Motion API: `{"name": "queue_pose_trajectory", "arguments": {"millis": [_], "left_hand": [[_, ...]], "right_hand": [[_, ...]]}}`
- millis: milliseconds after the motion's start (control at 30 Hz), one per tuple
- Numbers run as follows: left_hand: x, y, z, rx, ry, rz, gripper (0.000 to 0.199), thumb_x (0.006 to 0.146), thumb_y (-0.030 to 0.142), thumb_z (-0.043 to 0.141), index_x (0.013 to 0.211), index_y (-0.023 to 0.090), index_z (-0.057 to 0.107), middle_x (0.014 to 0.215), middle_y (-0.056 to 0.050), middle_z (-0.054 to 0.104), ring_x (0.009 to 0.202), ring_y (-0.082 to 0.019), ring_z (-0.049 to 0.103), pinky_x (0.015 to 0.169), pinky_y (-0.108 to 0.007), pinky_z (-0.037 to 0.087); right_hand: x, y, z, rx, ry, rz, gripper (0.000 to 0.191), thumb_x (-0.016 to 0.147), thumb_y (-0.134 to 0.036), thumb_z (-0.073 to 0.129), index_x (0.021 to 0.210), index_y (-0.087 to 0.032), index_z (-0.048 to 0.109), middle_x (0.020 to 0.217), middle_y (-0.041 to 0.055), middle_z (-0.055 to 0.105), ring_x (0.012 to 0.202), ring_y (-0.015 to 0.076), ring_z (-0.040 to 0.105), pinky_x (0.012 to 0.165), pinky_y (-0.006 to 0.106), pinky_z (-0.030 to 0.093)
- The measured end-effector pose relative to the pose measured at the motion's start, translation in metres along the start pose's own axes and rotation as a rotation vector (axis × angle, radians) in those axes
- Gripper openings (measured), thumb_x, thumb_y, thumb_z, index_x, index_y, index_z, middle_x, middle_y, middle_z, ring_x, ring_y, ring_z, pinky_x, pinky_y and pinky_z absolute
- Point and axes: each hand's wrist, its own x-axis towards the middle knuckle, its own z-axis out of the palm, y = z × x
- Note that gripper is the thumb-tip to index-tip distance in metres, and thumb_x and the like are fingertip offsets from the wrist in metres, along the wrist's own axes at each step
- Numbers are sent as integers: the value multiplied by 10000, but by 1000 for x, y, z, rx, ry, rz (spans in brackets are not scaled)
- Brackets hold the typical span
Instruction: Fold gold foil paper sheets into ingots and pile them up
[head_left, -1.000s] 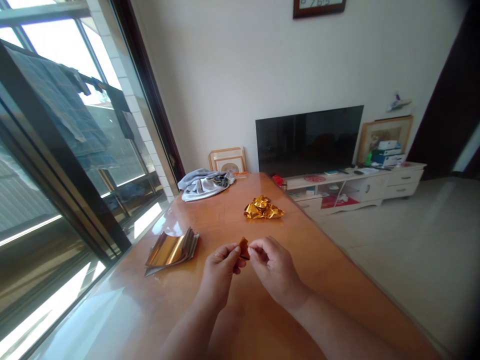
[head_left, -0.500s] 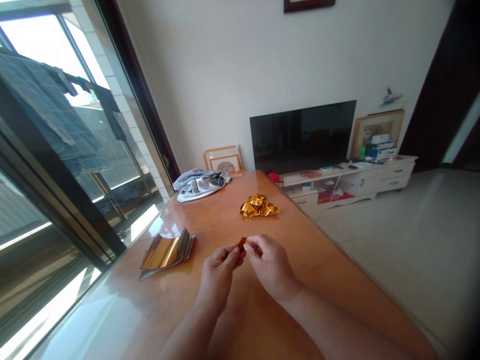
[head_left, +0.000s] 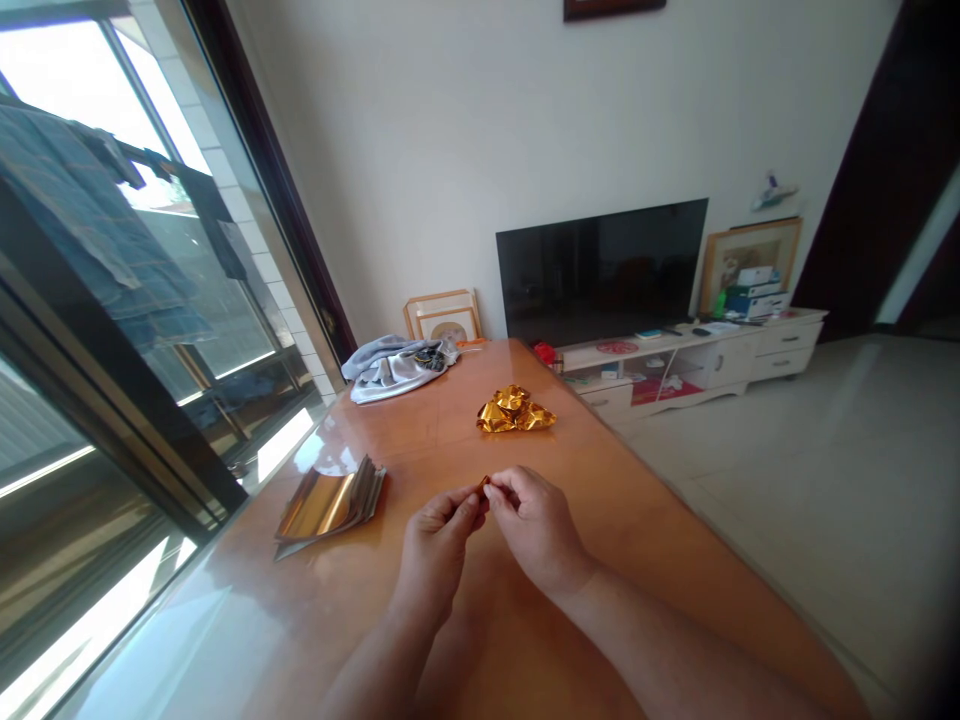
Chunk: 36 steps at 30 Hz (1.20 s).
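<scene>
A small piece of gold foil point(head_left: 482, 484) is pinched between my two hands above the wooden table point(head_left: 600, 560). My left hand point(head_left: 441, 530) grips its left side between thumb and fingers. On its right side my right hand point(head_left: 534, 515) is closed, thumb against forefinger. Most of the piece is hidden by the fingers. Beyond my hands lie shaped, crumpled gold foil pieces point(head_left: 516, 410), touching one another. To the left rests a stack of gold foil sheets point(head_left: 322, 503), its right edges curled up.
A grey cloth bundle point(head_left: 397, 370) lies at the table's far left end. Behind stand picture frames point(head_left: 444, 318), a black television point(head_left: 604, 270) and a white cabinet point(head_left: 731, 360). A glass door point(head_left: 217, 270) is at the left.
The fingers of my right hand have shifted slightly on the foil, and less of the piece shows. The whole view has moved a little.
</scene>
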Motion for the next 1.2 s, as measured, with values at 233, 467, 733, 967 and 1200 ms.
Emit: {"name": "queue_pose_trajectory", "arguments": {"millis": [233, 467, 733, 967, 1200], "left_hand": [[2, -6, 0, 38, 27, 40, 361, 747, 398, 795, 1016, 157, 793, 990, -94, 775, 991, -250, 699, 910, -357, 546], [2, -4, -1, -104, -1, -56, 385, 763, 404, 793, 1038, 136, 771, 1040, -111, 763, 958, -213, 701, 885, -318, 545], [1, 2, -8, -221, -121, -194, 271, 828, 366, 755, 961, 134, 718, 861, -76, 735, 719, -106, 658, 694, -209, 487], [1, 5, -18, -107, -247, -204, 259, 844, 375, 707, 873, 118, 700, 766, -61, 699, 555, -79, 546, 549, -203, 375], [1, 13, -20, -109, -321, -214, 241, 866, 346, 667, 824, 109, 684, 731, -61, 681, 507, -58, 446, 512, -205, 278]], "right_hand": [[-1, 1, 1, -17, 4, 17, 135, 901, -213, 565, 780, -228, 622, 784, 23, 666, 731, 171, 616, 704, 269, 465], [1, -2, -2, 92, 20, 70, 121, 891, -239, 560, 793, -221, 628, 779, 21, 667, 709, 167, 599, 682, 267, 463], [11, 5, -10, 476, -111, 323, 194, 874, -346, 569, 910, -182, 665, 734, -5, 636, 648, 142, 564, 619, 253, 453], [18, 2, -32, 629, -312, 431, 240, 852, -361, 620, 983, -172, 686, 854, 14, 666, 642, 106, 556, 566, 224, 392], [18, 3, -38, 699, -498, 487, 318, 849, -358, 644, 1109, -178, 678, 871, 23, 678, 643, 108, 558, 581, 241, 398]]}}
